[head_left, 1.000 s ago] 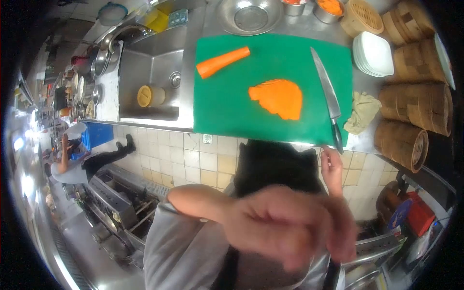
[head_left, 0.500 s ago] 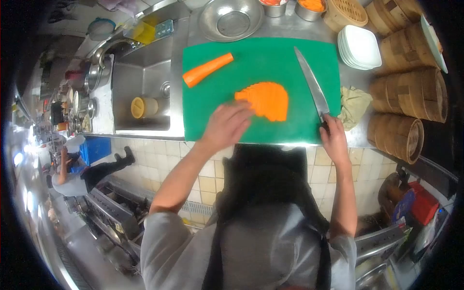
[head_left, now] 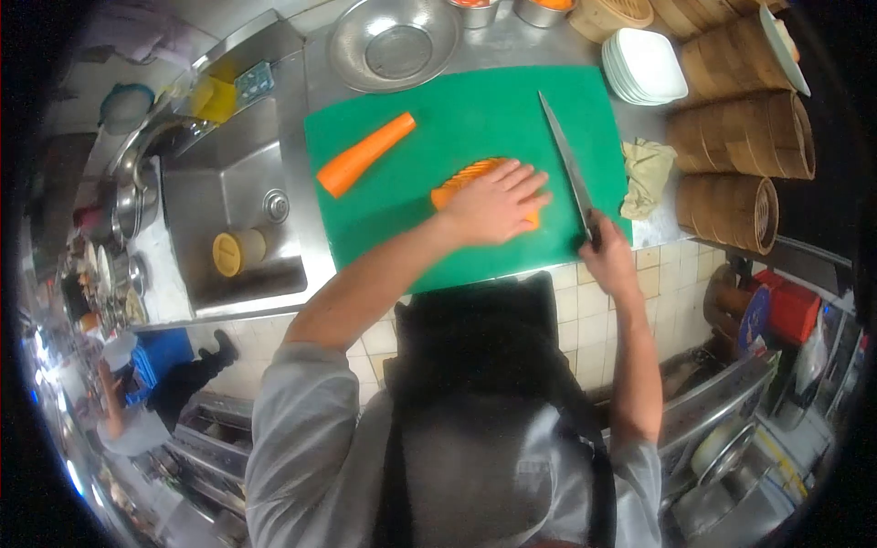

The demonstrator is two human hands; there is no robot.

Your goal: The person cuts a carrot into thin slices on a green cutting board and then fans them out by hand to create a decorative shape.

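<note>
My left hand (head_left: 501, 203) lies flat with fingers outstretched over the sliced carrot (head_left: 449, 189), covering most of the overlapping orange slices. These rest on a green cutting board (head_left: 393, 242). My right hand (head_left: 608, 256) is wrapped around the dark handle of a long kitchen knife (head_left: 568, 163). Its blade lies along the right part of the board, tip pointing away from me. A peeled whole carrot (head_left: 367, 153) lies at the board's left side.
Left of the board is a steel sink (head_left: 187, 205) holding a yellow-lidded container (head_left: 239, 251). Behind stands a metal bowl (head_left: 343, 46). To the right are stacked white plates (head_left: 647, 66), a crumpled cloth (head_left: 647, 178) and bamboo steamers (head_left: 744, 137). Another person (head_left: 137, 429) is far left.
My left hand has moved right from the slices' left edge and now lies flat over them. My right hand keeps its hold on the knife. The whole view has shifted and turned slightly.
</note>
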